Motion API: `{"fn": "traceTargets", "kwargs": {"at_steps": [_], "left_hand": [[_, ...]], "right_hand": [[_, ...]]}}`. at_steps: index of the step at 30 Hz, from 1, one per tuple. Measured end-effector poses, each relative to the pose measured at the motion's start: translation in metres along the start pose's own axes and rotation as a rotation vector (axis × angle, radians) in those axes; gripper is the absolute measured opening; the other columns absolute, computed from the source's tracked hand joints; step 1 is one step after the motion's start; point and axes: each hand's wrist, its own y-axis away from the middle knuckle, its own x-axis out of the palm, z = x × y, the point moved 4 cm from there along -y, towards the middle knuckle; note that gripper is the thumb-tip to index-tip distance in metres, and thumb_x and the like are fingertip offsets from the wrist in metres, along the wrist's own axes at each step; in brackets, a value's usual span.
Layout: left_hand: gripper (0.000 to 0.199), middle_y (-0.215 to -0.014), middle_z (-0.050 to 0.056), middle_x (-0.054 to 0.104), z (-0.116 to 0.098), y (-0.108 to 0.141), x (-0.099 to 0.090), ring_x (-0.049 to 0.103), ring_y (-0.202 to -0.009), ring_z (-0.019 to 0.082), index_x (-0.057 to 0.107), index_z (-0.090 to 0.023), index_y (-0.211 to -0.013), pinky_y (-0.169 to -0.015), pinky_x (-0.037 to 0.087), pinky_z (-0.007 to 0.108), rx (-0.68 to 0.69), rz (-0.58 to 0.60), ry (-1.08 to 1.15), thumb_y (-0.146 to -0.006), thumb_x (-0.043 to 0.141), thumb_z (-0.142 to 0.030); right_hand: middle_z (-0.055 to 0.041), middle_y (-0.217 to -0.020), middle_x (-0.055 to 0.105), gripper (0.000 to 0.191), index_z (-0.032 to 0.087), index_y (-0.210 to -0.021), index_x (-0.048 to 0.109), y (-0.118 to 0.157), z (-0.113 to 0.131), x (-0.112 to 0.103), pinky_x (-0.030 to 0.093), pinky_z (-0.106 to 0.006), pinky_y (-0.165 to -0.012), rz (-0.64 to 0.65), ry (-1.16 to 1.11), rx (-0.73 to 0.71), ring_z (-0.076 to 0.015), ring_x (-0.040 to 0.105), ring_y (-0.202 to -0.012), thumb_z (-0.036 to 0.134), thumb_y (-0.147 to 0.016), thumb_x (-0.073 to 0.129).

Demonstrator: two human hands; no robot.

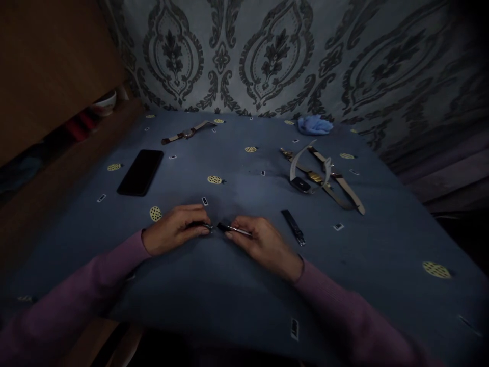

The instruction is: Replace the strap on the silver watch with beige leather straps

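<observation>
Your left hand (179, 230) and right hand (263, 242) face each other over the near part of the table (214, 285), their fingertips close but apart. The left thumb and fingers are closed on a small dark piece (206, 226) with a shiny end; its full shape is hidden by the hand. The right thumb and fingers are closed on a slim tool (235, 230) — dark at the tip, light along the shaft — whose tip points toward that piece without touching it. Just to the right of your right hand lies a dark strap (293, 227) with a metal buckle. Farther back on the right, a dark-faced watch (300, 184) with a pale band stands among other watches (315, 177), their straps overlapping, and a crumpled blue cloth (315, 125) lies near the wall (221, 56). At the back left, a brown-strapped watch (187, 134) lies beyond a black phone (140, 172) — the latter resting flat, screen up.
</observation>
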Motion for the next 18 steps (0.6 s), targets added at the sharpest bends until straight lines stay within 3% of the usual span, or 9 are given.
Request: {"fn": "traceTargets", "kwargs": {"at_steps": [8, 13, 18], "left_hand": [[0.016, -0.079, 0.000, 0.058, 0.002, -0.004, -0.004, 0.054, -0.072, 0.013, 0.064, -0.015, -0.085, -0.067, 0.042, 0.024, -0.121, 0.033, 0.098, -0.091, 0.054, -0.027], [0.015, -0.081, 0.000, 0.060, -0.004, -0.017, 0.000, 0.055, -0.070, 0.013, 0.064, -0.016, -0.090, -0.065, 0.042, 0.024, -0.150, 0.070, 0.049, -0.090, 0.054, -0.028], [0.011, -0.078, -0.001, 0.059, -0.017, -0.044, 0.009, 0.054, -0.068, 0.012, 0.060, -0.016, -0.088, -0.064, 0.042, 0.023, -0.015, 0.105, -0.103, -0.092, 0.051, -0.021]], "right_hand": [[0.0045, -0.056, 0.049, 0.020, 0.017, -0.068, 0.057, 0.004, -0.018, -0.009, 0.036, -0.020, -0.049, 0.010, -0.097, 0.072, -0.0105, 0.048, -0.052, 0.029, -0.085, 0.054], [0.0054, -0.053, 0.046, 0.022, 0.017, -0.063, 0.053, 0.012, -0.031, -0.021, 0.036, -0.020, -0.049, -0.047, -0.030, 0.103, -0.0103, 0.048, -0.051, 0.027, -0.083, 0.054], [0.0039, -0.054, 0.053, 0.022, 0.018, -0.063, 0.054, 0.027, -0.037, -0.032, 0.036, -0.020, -0.050, -0.136, 0.150, 0.124, -0.0115, 0.053, -0.053, 0.025, -0.084, 0.055]]}}
